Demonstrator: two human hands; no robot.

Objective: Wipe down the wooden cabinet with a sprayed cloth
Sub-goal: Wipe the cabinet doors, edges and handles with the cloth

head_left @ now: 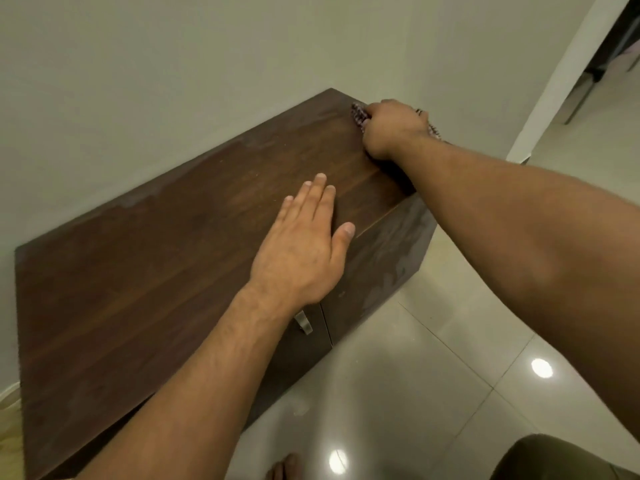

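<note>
Your right hand (389, 128) is closed in a fist on the cloth (360, 116) at the far right corner of the wooden cabinet (156, 271), pressing it onto the top panel. Only a dark, textured edge of the cloth shows beyond the knuckles. Your left hand (304, 244) lies flat and open on the top near the front edge, fingers spread, holding nothing; it appears to be bracing you.

Risks noted:
- The cloth sits right at the corner. A stroke carried further right or back would likely run off the edge or rub the wall (173, 64).
- Pale, dusty streaks remain along the back edge by the wall and on the right side panel (391, 271). Short strokes from the corner would probably miss them.
- Your reach is long and your weight leans on the flat left hand; on a damp surface that palm could slide.
- The tiled floor (415, 375) is glossy. Any drip from the cloth would make it slick near your bare foot (285, 467).
</note>
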